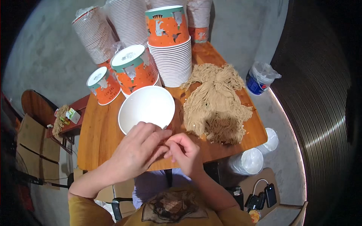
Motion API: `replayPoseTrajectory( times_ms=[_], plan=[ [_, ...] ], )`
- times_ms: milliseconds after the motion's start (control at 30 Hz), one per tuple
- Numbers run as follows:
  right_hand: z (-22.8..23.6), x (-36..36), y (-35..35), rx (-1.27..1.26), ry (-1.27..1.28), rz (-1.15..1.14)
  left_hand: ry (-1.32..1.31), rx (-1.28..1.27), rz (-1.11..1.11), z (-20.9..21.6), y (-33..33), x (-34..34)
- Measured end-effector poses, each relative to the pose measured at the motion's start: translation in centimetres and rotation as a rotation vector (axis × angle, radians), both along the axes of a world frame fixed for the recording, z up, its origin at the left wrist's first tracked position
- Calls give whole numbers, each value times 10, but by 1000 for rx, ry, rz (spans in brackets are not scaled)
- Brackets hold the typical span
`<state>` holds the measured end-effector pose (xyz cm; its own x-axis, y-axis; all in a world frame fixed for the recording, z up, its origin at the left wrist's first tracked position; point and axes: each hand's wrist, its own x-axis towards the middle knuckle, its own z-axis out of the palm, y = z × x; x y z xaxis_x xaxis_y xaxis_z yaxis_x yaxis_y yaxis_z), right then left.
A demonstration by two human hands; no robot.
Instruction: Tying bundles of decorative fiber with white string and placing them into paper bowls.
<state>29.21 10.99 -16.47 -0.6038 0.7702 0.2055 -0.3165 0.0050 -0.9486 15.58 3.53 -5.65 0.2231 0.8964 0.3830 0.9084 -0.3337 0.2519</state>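
Fingertip to fingertip, close by a white bowl (151,103)

At a wooden table (100,141), left hand (139,150) and right hand (185,155) brought together over the near edge. Fingers curled inward on both sides, thumbs and index tips drawn close as in a pinch; too small and too overlapped to tell whether grasping something or simply meeting.

Ahead and slightly to the left of the fingertips: the white bowl, mouth up, near enough for the left knuckles to cover part of the front rim from this angle. Contact impossible to confirm. Nearly round at the mouth, so without any marked long axis; closer to the left hand.

To the right and farther forward, well apart from the left hand and nearer to the right: a bundle of tan strands (215,101), heaped on the wood, long axis running from the far side toward the near edge, loose ends fanned out at the front.

Behind the white bowl, bottoms up, a small orange tub (102,86), a larger orange tub (134,73) and a tall stack of tubs (169,62). Past the table's right side, a blue pail (258,80) with clear plastic at the top; at lower right, a dark phone (270,195).
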Motion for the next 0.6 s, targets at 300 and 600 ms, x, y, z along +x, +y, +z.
replayPoseTrajectory(
  times_ms=[300,600],
  plan=[
    [8,14,2,-219,1,264,53,-98,-69,-9,-4,-4],
    [-18,-9,4,-278,90,56,-273,-113,63,-14,13,-17]
  ],
)
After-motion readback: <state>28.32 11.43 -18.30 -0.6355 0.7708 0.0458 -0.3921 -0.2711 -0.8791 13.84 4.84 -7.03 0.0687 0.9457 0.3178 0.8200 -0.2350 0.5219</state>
